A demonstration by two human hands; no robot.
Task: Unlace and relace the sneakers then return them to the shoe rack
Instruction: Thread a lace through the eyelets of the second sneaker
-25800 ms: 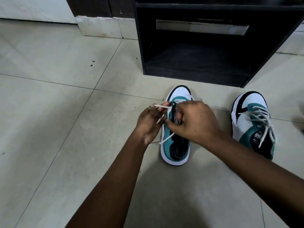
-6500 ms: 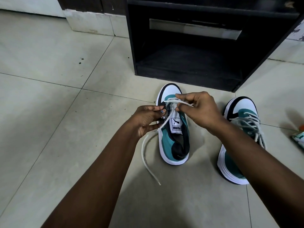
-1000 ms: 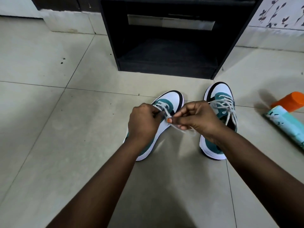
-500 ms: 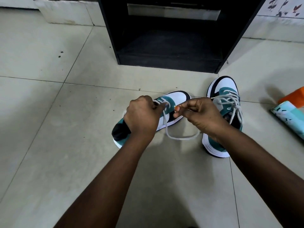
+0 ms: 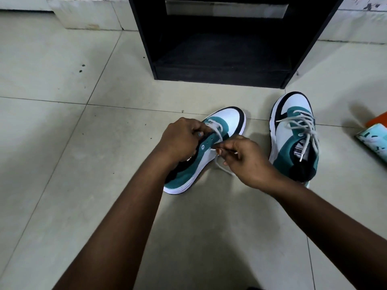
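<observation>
Bare tiled floor [image 5: 52, 143] spreads wide to the left of the hands and toward the viewer; straight beyond them stands the black shoe rack [image 5: 219, 65], its low shelf open. The left hand [image 5: 180, 141] grips the near sneaker [image 5: 219, 130], which lies tilted on its side, fingers curled at the eyelets. The right hand [image 5: 245, 160] pinches the white lace [image 5: 218, 132] just beside it. Right of that hand rests the second sneaker [image 5: 293, 132], laced, its tongue label too blurred to read surely.

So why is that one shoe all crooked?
The teal-and-white sneaker is tipped sideways, toe aimed diagonally, because the left hand holds it while the right hand pinches its white lace.
</observation>
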